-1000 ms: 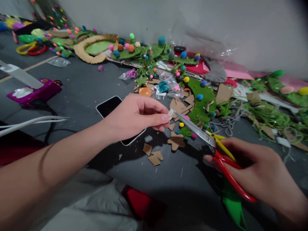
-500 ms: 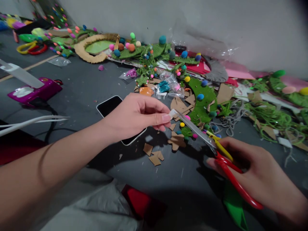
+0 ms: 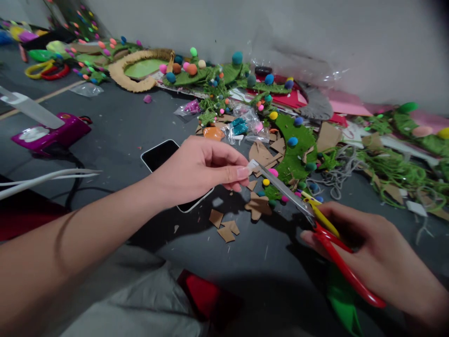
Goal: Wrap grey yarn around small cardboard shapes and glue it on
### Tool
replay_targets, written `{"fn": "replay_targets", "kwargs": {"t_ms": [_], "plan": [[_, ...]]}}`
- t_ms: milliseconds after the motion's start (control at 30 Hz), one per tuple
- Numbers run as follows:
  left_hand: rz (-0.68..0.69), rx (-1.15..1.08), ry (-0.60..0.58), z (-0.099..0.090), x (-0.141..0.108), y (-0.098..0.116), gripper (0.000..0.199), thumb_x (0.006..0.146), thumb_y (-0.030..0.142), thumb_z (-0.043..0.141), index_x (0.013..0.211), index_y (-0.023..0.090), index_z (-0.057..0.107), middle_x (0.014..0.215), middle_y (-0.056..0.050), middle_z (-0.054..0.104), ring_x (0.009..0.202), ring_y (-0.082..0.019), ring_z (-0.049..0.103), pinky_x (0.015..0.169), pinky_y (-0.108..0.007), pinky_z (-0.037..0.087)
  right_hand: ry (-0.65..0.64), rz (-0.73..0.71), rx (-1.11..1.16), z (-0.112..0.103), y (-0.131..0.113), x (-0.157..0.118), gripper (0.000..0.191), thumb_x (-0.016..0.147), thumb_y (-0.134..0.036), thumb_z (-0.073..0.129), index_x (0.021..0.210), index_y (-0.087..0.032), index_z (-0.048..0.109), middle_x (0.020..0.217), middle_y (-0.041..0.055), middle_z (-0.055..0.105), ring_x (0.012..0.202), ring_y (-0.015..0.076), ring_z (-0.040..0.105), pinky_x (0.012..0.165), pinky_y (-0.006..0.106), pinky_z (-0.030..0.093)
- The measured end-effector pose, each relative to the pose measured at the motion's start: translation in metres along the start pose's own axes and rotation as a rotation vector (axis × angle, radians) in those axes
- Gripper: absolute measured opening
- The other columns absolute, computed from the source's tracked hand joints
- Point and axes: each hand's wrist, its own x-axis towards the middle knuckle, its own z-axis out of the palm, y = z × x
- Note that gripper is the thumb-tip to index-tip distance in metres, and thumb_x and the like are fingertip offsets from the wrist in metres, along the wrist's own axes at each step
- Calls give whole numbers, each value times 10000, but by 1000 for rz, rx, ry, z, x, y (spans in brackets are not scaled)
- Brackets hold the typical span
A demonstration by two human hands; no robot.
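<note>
Between the thumb and fingers of my left hand [image 3: 201, 171] is a small white piece [image 3: 253, 164], most of it hidden by the fingertips; its material is hard to tell. My right hand [image 3: 379, 252] grips a pair of scissors [image 3: 329, 238] with red and yellow handles. Their long blades point up and left, and the tips meet the edge of the white piece. Below the blades a brown cardboard star [image 3: 258, 206] lies on the dark table. Several cardboard scraps [image 3: 226, 231] are nearby. Under my left wrist lies a phone [image 3: 159, 156], partly covered.
A green wreath with coloured balls [image 3: 298, 145] lies beyond the scissors, beside grey yarn [image 3: 338, 173]. A tan wrapped ring [image 3: 131, 86] is farther back, against the wall. On the left are a purple device [image 3: 59, 133] and white cables [image 3: 49, 178]. Another pair of scissors [image 3: 47, 70] lies far left.
Both hands stay almost where they were. The scissor handles have shifted very slightly, while the blade tips remain at the white piece.
</note>
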Motion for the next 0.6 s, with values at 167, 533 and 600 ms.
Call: {"fn": "replay_targets", "kwargs": {"t_ms": [167, 533, 600], "plan": [[-6, 5, 3, 1, 0, 1, 88, 834, 263, 760, 795, 184, 770, 718, -22, 772, 647, -144, 733, 649, -224, 622, 26, -37, 25, -1, -2, 0, 298, 738, -457, 819, 802, -213, 661, 609, -51, 565, 534, 117, 479, 470, 182, 405], [1, -5, -16, 1, 1, -1, 64, 845, 220, 753, 807, 173, 771, 723, -29, 778, 643, -137, 741, 648, -204, 625, 52, -32, -1, -1, -1, 2, 260, 767, -444, 763, 765, -190, 711, 595, -37, 609, 536, 121, 505, 483, 172, 422], [2, -14, -22, 1, 1, -1, 65, 847, 215, 753, 799, 174, 770, 723, -26, 777, 640, -129, 740, 641, -189, 618, 67, -36, -28, -2, 0, 2, 267, 774, -447, 733, 745, -182, 714, 589, -29, 616, 534, 127, 518, 482, 175, 431]]}}
